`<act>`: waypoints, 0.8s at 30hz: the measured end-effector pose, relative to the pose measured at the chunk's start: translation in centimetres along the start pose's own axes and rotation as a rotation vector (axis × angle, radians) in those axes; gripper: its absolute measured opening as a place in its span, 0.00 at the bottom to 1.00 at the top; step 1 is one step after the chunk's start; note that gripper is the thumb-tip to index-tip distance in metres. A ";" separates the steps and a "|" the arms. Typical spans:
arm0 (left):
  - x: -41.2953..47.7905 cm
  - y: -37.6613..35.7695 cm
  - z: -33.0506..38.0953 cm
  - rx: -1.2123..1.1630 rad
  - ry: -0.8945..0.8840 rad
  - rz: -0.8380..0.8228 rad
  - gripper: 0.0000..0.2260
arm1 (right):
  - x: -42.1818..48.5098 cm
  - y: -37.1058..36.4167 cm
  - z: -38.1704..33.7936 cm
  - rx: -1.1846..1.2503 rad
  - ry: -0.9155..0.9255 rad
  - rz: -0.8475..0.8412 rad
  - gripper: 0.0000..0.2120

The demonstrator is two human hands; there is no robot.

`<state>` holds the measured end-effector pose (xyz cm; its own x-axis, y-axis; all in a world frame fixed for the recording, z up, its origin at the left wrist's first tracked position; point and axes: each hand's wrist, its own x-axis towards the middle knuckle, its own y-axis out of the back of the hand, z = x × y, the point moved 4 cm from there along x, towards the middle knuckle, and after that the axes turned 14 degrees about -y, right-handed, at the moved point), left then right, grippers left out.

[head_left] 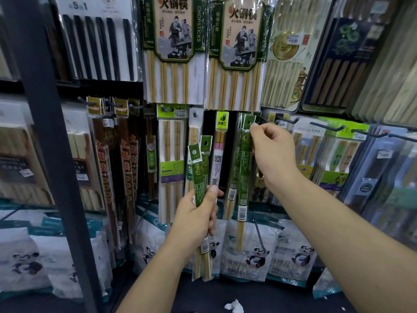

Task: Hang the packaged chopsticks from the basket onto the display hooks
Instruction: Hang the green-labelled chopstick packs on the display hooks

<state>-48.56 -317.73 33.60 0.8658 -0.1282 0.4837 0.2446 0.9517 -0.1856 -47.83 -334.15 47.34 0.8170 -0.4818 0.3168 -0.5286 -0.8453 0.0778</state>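
Left hand [196, 213]: at about 6 o'clock from the middle of the view, its fingers and thumb wrapped round the lower half of a bundle of green chopstick packs [199, 175], which stands nearly upright.
Bundle: its header tabs point to 12 o'clock, and one punched hole shows at the top.
Right hand [273, 154]: at 3 o'clock from the bundle, and higher, with thumb and forefinger pinching the upper part of a single green pack [244, 168].
Single pack: it hangs straight down with its holed header at 12 o'clock, just beside the tip of a dark display hook [268, 120]. Whether the hook passes through the hole cannot be told.
Neighbouring packs [232, 177]: more of the same green kind, touching the single pack at its 9 o'clock.
Above: large hotpot chopstick cards [173, 48] at 12 o'clock.
Below: panda-printed bags [250, 251] at 6 o'clock.
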 end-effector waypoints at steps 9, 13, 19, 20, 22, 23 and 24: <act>0.2 0.1 -0.6 -0.057 0.071 0.009 0.29 | 0.5 0.0 0.6 0.035 0.016 0.043 0.19; 0.2 0.0 -0.7 -0.058 0.082 0.008 0.30 | 0.3 0.1 0.9 0.044 0.028 0.048 0.20; 0.1 0.1 -0.8 -0.072 0.094 0.008 0.29 | 0.1 0.0 0.5 0.050 0.027 0.052 0.19; 0.1 0.1 -0.8 -0.076 0.096 0.006 0.28 | 0.1 0.0 0.5 0.049 0.029 0.055 0.19; 0.1 0.1 -0.8 -0.080 0.097 0.001 0.27 | 0.1 0.0 0.5 0.046 0.030 0.061 0.19; 0.1 0.1 -0.8 -0.080 0.095 -0.002 0.27 | 0.1 0.0 0.5 0.045 0.028 0.062 0.19; 0.1 0.1 -0.8 -0.080 0.094 -0.004 0.27 | 0.1 0.0 0.5 0.044 0.026 0.064 0.19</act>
<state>-48.12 -317.89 32.98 0.9008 -0.1609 0.4033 0.2788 0.9264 -0.2530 -47.61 -334.33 46.90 0.7752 -0.5297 0.3442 -0.5687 -0.8224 0.0153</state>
